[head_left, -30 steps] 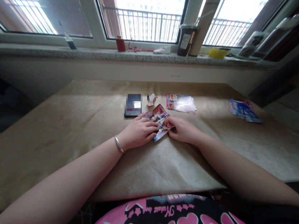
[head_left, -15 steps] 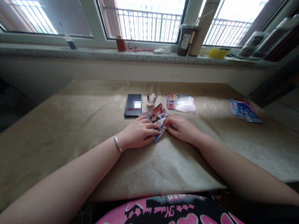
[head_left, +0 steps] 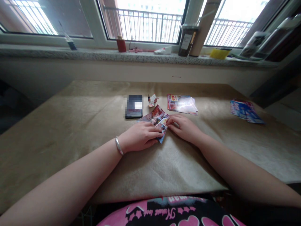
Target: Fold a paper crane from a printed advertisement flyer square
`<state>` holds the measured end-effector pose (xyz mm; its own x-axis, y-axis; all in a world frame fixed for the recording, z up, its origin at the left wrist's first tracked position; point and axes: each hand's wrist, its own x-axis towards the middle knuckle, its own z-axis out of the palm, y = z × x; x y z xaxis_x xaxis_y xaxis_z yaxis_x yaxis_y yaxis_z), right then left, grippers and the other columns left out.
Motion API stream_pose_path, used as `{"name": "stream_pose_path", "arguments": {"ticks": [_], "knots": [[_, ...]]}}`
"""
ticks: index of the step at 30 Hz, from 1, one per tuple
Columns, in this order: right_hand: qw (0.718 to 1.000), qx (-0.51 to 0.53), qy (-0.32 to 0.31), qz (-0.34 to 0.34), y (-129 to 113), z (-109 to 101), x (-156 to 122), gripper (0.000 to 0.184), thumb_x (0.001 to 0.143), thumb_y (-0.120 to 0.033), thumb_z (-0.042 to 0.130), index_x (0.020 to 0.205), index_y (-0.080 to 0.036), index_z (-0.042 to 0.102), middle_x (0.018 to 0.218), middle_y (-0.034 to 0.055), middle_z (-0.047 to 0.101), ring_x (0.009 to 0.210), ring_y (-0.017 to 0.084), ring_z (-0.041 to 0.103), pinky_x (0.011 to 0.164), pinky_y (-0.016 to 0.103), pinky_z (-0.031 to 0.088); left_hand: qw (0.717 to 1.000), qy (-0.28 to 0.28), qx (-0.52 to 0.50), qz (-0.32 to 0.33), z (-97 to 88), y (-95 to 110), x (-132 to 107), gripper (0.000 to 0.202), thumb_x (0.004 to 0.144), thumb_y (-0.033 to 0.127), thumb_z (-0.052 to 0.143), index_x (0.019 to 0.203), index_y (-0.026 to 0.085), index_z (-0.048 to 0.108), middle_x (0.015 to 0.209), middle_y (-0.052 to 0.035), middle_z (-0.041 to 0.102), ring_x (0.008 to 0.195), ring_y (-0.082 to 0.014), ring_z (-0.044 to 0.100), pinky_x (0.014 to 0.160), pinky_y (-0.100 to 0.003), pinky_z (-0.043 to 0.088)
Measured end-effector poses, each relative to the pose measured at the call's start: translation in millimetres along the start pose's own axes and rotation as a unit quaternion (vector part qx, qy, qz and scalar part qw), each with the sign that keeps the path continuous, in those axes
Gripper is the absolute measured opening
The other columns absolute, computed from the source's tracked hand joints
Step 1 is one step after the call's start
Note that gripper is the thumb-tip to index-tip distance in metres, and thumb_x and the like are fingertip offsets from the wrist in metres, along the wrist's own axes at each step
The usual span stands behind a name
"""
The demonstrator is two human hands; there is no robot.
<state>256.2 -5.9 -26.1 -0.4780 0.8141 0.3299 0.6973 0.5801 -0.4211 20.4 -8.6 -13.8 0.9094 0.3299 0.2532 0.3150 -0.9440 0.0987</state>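
Observation:
A colourful printed paper sheet, with folds in it, lies on the table in front of me. My left hand, a silver bangle at its wrist, rests flat across the sheet's lower left part with fingers stretched out. At the sheet's right edge my right hand has thumb and fingers pinched on the paper. Just beyond the sheet stands a small folded paper figure. To its left is a dark phone, its screen blurred out.
A stack of printed leaflets lies behind my right hand. More blue leaflets are at the far right of the tan-covered table. The windowsill beyond holds a red container, a dark jar and a yellow item.
The sheet has turned slightly, and its lower tip has shifted right. My right fingers have moved a little along its right edge. My left hand stays on it.

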Motion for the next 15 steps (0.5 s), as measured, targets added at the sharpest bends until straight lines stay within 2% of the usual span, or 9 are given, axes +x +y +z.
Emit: {"name": "stream_pose_path", "arguments": {"ticks": [8, 15], "knots": [[1.0, 0.018, 0.012, 0.012, 5.1, 2.9, 0.0, 0.01, 0.083, -0.019, 0.052, 0.082, -0.02, 0.062, 0.095, 0.006, 0.065, 0.095, 0.02, 0.058, 0.088, 0.037, 0.045, 1.0, 0.021, -0.017, 0.008, -0.1, -0.4, 0.1, 0.031, 0.087, 0.023, 0.047, 0.116, 0.022, 0.059, 0.118, -0.0063, 0.062, 0.102, -0.021, 0.056, 0.089, -0.038, 0.046], [0.998, 0.027, 0.048, 0.028, 4.7, 7.0, 0.9, 0.01, 0.083, -0.021, 0.053, 0.081, -0.019, 0.063, 0.102, 0.0073, 0.063, 0.097, 0.02, 0.057, 0.091, 0.037, 0.044, 1.0, 0.006, -0.019, 0.009, -2.7, 2.8, 0.7, 0.034, 0.087, 0.026, 0.048, 0.119, 0.022, 0.057, 0.121, -0.0062, 0.061, 0.102, -0.0224, 0.056, 0.089, -0.04, 0.046]]}}
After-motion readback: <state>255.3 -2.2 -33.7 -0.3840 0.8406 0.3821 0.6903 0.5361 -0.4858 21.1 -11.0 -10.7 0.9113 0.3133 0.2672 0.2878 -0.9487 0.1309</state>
